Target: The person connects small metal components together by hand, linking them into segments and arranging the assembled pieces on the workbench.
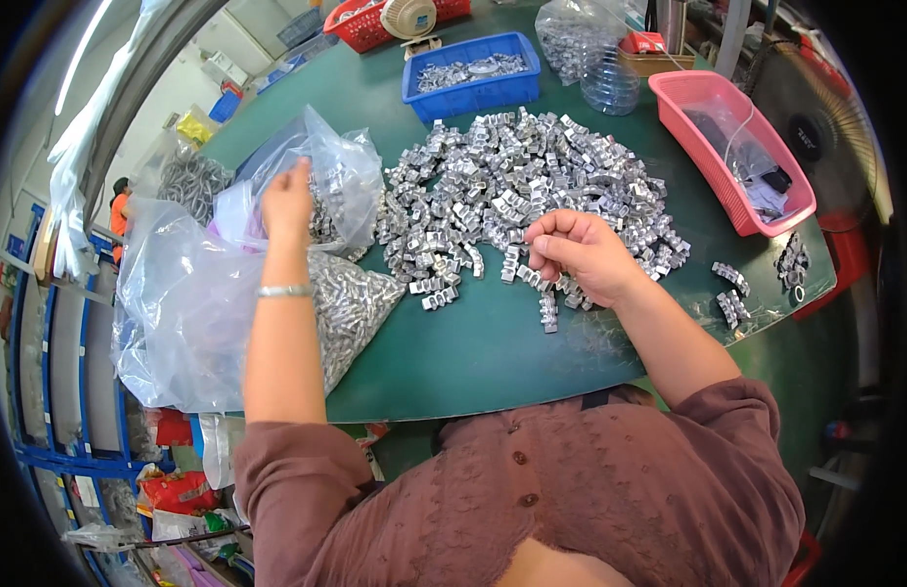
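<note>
A large heap of small silvery metal parts (532, 176) covers the middle of the green table. My right hand (589, 256) is over the heap's near edge with its fingers curled in; whatever they hold, if anything, is too small to tell. To the left, my left hand (289, 201) is raised at a clear plastic bag (341, 157) that has similar parts inside. Its fingers are pinched together near the bag's film, and what is between them cannot be made out. Nearer to me lies a bulging clear bag (351, 308) full of small metal pieces.
A blue basket (470, 103) with metal parts stands beyond the heap, near a red basket (361, 27). At the right are a pink basket (708, 186), a few loose linked parts (732, 293) and a fan (811, 137). Blue shelving (72, 460) stands at the left.
</note>
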### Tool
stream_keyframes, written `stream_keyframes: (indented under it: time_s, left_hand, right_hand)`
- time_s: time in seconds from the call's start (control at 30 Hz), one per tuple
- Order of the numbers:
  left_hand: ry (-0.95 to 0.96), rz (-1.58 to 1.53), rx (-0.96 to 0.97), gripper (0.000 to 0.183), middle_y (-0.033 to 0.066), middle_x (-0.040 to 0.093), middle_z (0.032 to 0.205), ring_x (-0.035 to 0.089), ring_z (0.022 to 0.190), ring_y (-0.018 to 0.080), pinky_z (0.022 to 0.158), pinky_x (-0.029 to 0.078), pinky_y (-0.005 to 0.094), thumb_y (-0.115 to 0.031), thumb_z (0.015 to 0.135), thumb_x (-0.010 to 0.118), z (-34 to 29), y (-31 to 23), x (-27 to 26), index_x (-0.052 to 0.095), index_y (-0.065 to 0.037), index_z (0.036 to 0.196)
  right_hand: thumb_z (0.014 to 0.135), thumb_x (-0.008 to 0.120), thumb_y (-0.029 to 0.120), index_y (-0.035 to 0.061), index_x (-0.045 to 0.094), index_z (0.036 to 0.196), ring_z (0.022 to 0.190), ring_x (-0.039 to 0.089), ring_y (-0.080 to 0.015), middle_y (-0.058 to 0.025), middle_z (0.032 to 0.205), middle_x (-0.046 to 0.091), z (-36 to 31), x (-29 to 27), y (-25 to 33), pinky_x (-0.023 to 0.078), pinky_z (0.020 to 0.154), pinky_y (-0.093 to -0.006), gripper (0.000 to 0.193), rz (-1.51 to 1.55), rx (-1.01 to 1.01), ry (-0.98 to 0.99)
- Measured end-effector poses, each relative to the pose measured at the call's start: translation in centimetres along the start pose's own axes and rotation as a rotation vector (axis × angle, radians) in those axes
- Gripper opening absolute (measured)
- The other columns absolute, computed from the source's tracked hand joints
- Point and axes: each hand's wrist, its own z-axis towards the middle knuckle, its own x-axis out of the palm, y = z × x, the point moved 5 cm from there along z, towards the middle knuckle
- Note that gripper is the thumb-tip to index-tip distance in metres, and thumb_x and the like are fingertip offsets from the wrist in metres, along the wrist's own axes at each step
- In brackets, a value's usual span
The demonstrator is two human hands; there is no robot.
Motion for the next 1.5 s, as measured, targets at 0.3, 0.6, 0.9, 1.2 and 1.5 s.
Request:
stream_keyframes:
  time_s: [0.3, 0.6, 0.9, 1.2, 1.5]
  left_hand:
    - [0.453, 1.268, 0.326, 0.036, 0.0127, 0.061, 0.09, 0.058, 0.084, 0.0284, 0.079, 0.04, 0.0416, -0.031, 0.061, 0.068, -6.8, 0.1, 1.1, 0.062, -0.008, 0.088]
    - [0.33, 0.993, 0.296, 0.012, 0.0117, 0.062, 0.08, 0.058, 0.079, 0.0293, 0.069, 0.044, 0.0374, -0.014, 0.069, 0.056, -2.0, 0.0, -1.9, 0.065, -0.014, 0.076]
    - [-0.042, 0.885, 0.385, 0.014, 0.0161, 0.06, 0.078, 0.057, 0.077, 0.0323, 0.067, 0.045, 0.0387, -0.018, 0.071, 0.056, 1.6, -7.7, -8.0, 0.064, -0.009, 0.077]
    - [-0.136, 0.937, 0.442, 0.019, 0.0144, 0.06, 0.084, 0.056, 0.081, 0.0315, 0.072, 0.043, 0.038, -0.023, 0.075, 0.055, 0.2, -9.7, -8.6, 0.062, -0.009, 0.084]
    - [0.061, 0.455, 1.071, 0.018, 0.0119, 0.058, 0.082, 0.055, 0.079, 0.0302, 0.071, 0.043, 0.0372, -0.012, 0.07, 0.061, -10.3, -10.8, 0.1, 0.06, -0.006, 0.087]
  right_hand:
    - [0.08, 0.054, 0.008, 0.0027, 0.055, 0.088, 0.055, 0.053, -0.0071, -0.0027, 0.069, 0.057, -0.4, 0.0, -1.1, 0.042, 0.05, -0.0196, 0.01, 0.0, 0.041, 0.016]
    - [0.081, 0.052, 0.007, 0.0019, 0.054, 0.089, 0.056, 0.052, -0.0068, -0.0029, 0.07, 0.057, -0.3, -0.4, -0.5, 0.042, 0.05, -0.0191, 0.009, -0.027, -0.004, 0.011]
    - [0.081, 0.052, 0.008, 0.0021, 0.054, 0.088, 0.056, 0.052, -0.0065, -0.0028, 0.069, 0.058, 0.0, -0.7, -0.7, 0.041, 0.05, -0.0188, 0.01, -0.04, -0.025, -0.015]
    - [0.082, 0.051, 0.007, 0.0004, 0.056, 0.089, 0.057, 0.051, -0.0072, -0.0027, 0.071, 0.057, 0.1, -2.0, 1.1, 0.042, 0.053, -0.0191, 0.011, -0.068, -0.118, -0.117]
    - [0.069, 0.059, 0.007, 0.0037, 0.06, 0.073, 0.071, 0.052, -0.0228, -0.0068, 0.074, 0.057, -0.9, -0.1, 2.4, 0.042, 0.063, -0.0323, 0.005, -1.106, -0.686, -0.169]
